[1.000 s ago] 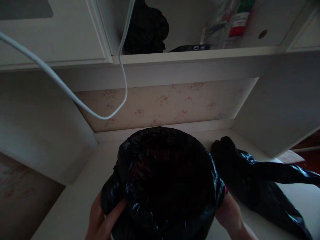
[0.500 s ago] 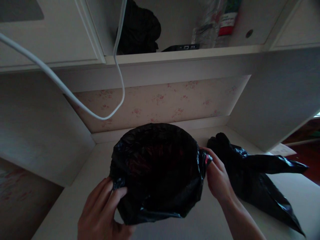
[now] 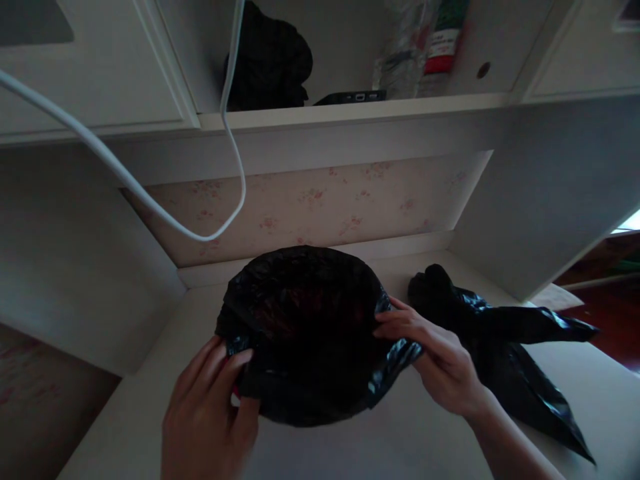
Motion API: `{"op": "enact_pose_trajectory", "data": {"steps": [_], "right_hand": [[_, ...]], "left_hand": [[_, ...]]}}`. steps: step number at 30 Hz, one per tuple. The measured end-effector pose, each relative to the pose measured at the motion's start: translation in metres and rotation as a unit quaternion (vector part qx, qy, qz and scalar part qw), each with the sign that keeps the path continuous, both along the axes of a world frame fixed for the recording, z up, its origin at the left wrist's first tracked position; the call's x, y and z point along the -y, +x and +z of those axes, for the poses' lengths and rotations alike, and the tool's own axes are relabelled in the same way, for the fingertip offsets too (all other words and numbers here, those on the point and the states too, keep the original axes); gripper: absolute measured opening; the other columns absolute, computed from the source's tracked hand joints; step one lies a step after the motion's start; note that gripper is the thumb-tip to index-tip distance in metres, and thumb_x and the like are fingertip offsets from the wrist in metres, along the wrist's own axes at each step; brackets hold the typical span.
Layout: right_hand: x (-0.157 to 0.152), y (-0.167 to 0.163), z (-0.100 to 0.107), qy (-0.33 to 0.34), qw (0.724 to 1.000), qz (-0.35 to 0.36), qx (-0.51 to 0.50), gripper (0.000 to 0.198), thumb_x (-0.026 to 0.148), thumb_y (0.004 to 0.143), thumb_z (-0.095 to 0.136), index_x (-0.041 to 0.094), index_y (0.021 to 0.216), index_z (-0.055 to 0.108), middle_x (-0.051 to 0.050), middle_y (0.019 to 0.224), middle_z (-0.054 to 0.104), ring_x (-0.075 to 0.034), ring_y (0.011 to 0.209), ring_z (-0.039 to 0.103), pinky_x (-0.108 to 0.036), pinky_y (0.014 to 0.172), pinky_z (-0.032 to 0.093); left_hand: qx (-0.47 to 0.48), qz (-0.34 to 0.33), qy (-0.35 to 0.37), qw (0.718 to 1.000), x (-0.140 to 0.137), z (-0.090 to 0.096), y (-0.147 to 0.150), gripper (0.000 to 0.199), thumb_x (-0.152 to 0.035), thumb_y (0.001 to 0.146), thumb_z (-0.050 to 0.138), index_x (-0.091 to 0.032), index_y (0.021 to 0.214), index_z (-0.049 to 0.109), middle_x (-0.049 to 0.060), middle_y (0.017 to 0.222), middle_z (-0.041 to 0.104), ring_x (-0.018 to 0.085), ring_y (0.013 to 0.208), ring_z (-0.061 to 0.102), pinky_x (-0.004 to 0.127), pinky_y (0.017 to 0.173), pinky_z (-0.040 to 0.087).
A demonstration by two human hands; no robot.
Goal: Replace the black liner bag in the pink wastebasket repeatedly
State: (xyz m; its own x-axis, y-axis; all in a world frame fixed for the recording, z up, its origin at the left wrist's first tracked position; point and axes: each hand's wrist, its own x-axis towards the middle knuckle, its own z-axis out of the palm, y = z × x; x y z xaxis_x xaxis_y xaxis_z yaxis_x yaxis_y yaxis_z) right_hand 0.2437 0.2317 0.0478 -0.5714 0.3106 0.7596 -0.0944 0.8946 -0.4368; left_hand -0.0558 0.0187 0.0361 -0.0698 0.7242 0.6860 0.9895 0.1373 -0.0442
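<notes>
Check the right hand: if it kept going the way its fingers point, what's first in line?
The right hand points left across the rim of the black bag-lined bin, which its fingertips already touch. Going straight on, it would likely press into the liner at the bin's open mouth, then toward the left hand; depth is unclear.

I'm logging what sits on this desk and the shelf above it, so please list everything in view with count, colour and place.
bin with black liner: 1, black, a little red at the rim, centre of the desk.
loose black bag: 1, black, flat on the desk to the right of the bin.
desk: 1, white, under both.
cable: 1, white, hanging in a loop from the upper left.
dark bundle: 1, black, on the shelf.
flat device: 1, dark, on the shelf edge.
plastic bottles: about 2, clear, one with a red and green label, on the shelf.
shelf: 1, white, above the desk.
left hand: gripping the liner's near left edge.
right hand: gripping the liner's right edge.
</notes>
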Motion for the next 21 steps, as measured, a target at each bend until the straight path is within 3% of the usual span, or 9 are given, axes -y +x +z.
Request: {"op": "enact_pose_trajectory", "data": {"steps": [2, 4, 8, 10, 13, 15, 16, 19, 21], "right_hand": [[-0.004, -0.005, 0.007, -0.112, 0.990, -0.076, -0.031, 0.020, 0.021, 0.102, 0.056, 0.023, 0.113, 0.073, -0.002, 0.093, 0.079, -0.018, 0.084, 0.077, -0.029, 0.083, 0.063], [-0.011, -0.015, 0.015, -0.199, 0.966, -0.153, -0.062, 0.016, 0.028, 0.100, 0.060, 0.022, 0.102, 0.075, -0.001, 0.081, 0.076, -0.014, 0.068, 0.071, -0.023, 0.060, 0.057], [-0.035, -0.038, 0.028, -0.176, 0.927, -0.300, -0.137, 0.017, 0.037, 0.083, 0.076, 0.021, 0.090, 0.074, -0.003, 0.090, 0.069, -0.017, 0.082, 0.064, -0.028, 0.070, 0.054], [-0.044, -0.044, 0.028, -0.182, 0.893, -0.370, -0.181, 0.019, 0.036, 0.077, 0.080, 0.021, 0.082, 0.069, 0.001, 0.076, 0.059, -0.014, 0.067, 0.055, -0.025, 0.058, 0.046], [-0.038, -0.041, 0.020, -0.234, 0.882, -0.346, -0.220, 0.024, 0.035, 0.084, 0.076, 0.021, 0.076, 0.059, 0.006, 0.061, 0.052, -0.011, 0.051, 0.049, -0.024, 0.050, 0.042], [-0.020, -0.032, 0.012, -0.173, 0.923, -0.283, -0.194, 0.015, 0.029, 0.091, 0.071, 0.021, 0.084, 0.062, 0.001, 0.076, 0.069, -0.016, 0.070, 0.069, -0.032, 0.075, 0.057], [-0.007, -0.027, 0.009, -0.110, 0.949, -0.247, -0.164, 0.007, 0.024, 0.093, 0.069, 0.020, 0.090, 0.064, -0.003, 0.089, 0.076, -0.020, 0.088, 0.074, -0.040, 0.095, 0.056], [0.031, -0.014, 0.003, 0.111, 0.982, -0.143, -0.047, 0.017, 0.016, 0.093, 0.064, 0.018, 0.109, 0.069, -0.010, 0.119, 0.077, -0.029, 0.125, 0.067, -0.058, 0.126, 0.027], [0.049, -0.013, 0.001, 0.193, 0.976, -0.097, 0.000, 0.021, 0.023, 0.095, 0.066, 0.015, 0.113, 0.071, -0.011, 0.114, 0.078, -0.029, 0.120, 0.067, -0.056, 0.128, 0.021]], "left_hand": [[0.034, -0.018, 0.018, 0.999, -0.005, 0.008, 0.007, 0.026, -0.031, 0.099, 0.049, -0.023, 0.112, 0.070, 0.012, 0.120, 0.073, 0.034, 0.120, 0.063, 0.049, 0.100, 0.049], [0.088, -0.030, 0.042, 0.995, -0.009, 0.018, 0.015, 0.023, -0.034, 0.100, 0.052, -0.024, 0.104, 0.072, 0.010, 0.109, 0.076, 0.032, 0.111, 0.067, 0.045, 0.094, 0.053], [0.206, -0.037, 0.060, 0.976, -0.017, 0.035, 0.024, 0.017, -0.041, 0.095, 0.065, -0.027, 0.096, 0.075, 0.005, 0.099, 0.076, 0.024, 0.098, 0.072, 0.029, 0.072, 0.059], [0.265, -0.044, 0.065, 0.961, -0.019, 0.040, 0.024, 0.019, -0.044, 0.095, 0.065, -0.028, 0.093, 0.075, 0.003, 0.097, 0.077, 0.021, 0.092, 0.074, 0.025, 0.069, 0.059], [0.345, -0.026, 0.074, 0.935, -0.021, 0.044, 0.021, 0.031, -0.055, 0.094, 0.063, -0.027, 0.085, 0.075, 0.001, 0.085, 0.077, 0.019, 0.079, 0.075, 0.025, 0.070, 0.059], [0.384, 0.021, 0.075, 0.920, -0.022, 0.046, 0.019, 0.041, -0.065, 0.089, 0.064, -0.026, 0.083, 0.075, 0.001, 0.077, 0.077, 0.019, 0.069, 0.073, 0.025, 0.062, 0.057], [0.397, 0.049, 0.074, 0.913, -0.023, 0.047, 0.018, 0.045, -0.069, 0.086, 0.065, -0.025, 0.083, 0.076, 0.001, 0.075, 0.077, 0.019, 0.064, 0.071, 0.026, 0.058, 0.056], [0.420, 0.112, 0.092, 0.896, -0.030, 0.050, 0.014, 0.055, -0.077, 0.080, 0.065, -0.024, 0.086, 0.077, 0.001, 0.076, 0.077, 0.019, 0.059, 0.067, 0.028, 0.053, 0.052], [0.422, 0.122, 0.120, 0.890, -0.040, 0.053, 0.008, 0.055, -0.077, 0.080, 0.065, -0.024, 0.086, 0.077, 0.001, 0.074, 0.076, 0.020, 0.064, 0.068, 0.030, 0.057, 0.052]]}}
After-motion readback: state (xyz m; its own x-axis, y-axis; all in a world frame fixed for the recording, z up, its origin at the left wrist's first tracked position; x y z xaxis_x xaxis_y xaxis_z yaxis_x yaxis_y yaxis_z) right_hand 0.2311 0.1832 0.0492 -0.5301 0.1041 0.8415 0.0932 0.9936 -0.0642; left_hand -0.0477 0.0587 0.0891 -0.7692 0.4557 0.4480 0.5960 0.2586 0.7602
